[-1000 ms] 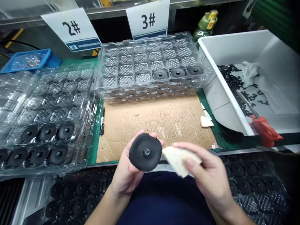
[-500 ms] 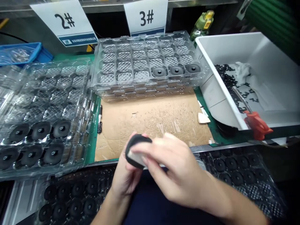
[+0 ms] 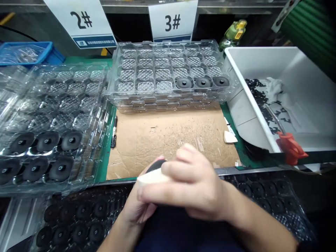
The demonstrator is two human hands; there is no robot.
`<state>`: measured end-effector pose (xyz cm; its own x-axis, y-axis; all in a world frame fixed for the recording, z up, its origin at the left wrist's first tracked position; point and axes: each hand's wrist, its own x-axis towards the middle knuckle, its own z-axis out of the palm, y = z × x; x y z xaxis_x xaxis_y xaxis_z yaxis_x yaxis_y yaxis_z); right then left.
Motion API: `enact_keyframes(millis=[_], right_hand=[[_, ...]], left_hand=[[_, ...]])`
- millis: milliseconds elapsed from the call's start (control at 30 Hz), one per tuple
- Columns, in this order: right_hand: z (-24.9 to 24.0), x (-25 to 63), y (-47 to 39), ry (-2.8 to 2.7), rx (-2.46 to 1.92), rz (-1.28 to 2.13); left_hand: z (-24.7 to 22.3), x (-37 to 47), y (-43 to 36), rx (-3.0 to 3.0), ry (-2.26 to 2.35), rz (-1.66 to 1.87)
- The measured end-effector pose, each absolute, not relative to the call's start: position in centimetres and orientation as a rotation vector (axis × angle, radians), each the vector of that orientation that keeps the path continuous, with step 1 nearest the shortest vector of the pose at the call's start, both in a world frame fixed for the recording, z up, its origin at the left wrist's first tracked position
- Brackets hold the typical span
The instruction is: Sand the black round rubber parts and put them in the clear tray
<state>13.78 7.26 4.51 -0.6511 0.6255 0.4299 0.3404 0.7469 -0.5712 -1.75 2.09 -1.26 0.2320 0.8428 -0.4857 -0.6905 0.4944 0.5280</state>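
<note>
My left hand (image 3: 138, 204) is closed round a black rounded part (image 3: 156, 165), held up before my body at the front edge of the bench. Most of that part is hidden by my right hand (image 3: 194, 182), which pinches a white wedge-shaped sponge (image 3: 152, 177) against or just over it; whether they touch I cannot tell. Similar black round parts with a small centre post sit in the clear tray (image 3: 168, 93) straight ahead and in the left clear tray (image 3: 90, 154). Cardboard (image 3: 168, 133) covers the bench beyond my hands.
A second white wedge (image 3: 230, 137) lies at the cardboard's right edge, a black pen (image 3: 114, 133) at its left. The white bin (image 3: 262, 126) holds small black pieces and an orange-handled tool (image 3: 291, 147). More filled trays (image 3: 78, 217) are below the bench. A blue bin (image 3: 49, 52) stands back left.
My right hand has turned over and shifted left across the black part, with the sponge now more fully in sight. The black part is more covered. The view has shifted slightly.
</note>
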Motion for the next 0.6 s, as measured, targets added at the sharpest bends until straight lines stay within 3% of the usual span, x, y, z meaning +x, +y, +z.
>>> enact_keyframes(millis=[167,367,600], right_hand=[[-0.1,16.3,9.1,-1.982,-1.263,0.847],[-8.2,18.5,6.6,-2.054,-1.654,0.613],[-9.8,17.9,5.4,-2.047,-1.698,0.552]], left_hand=[[-1.4,-2.8,1.8,0.180,0.479,1.014],[-2.1,-2.6,2.1,0.090,0.432,0.978],[-2.5,-1.8,2.9,0.038,0.487,0.975]])
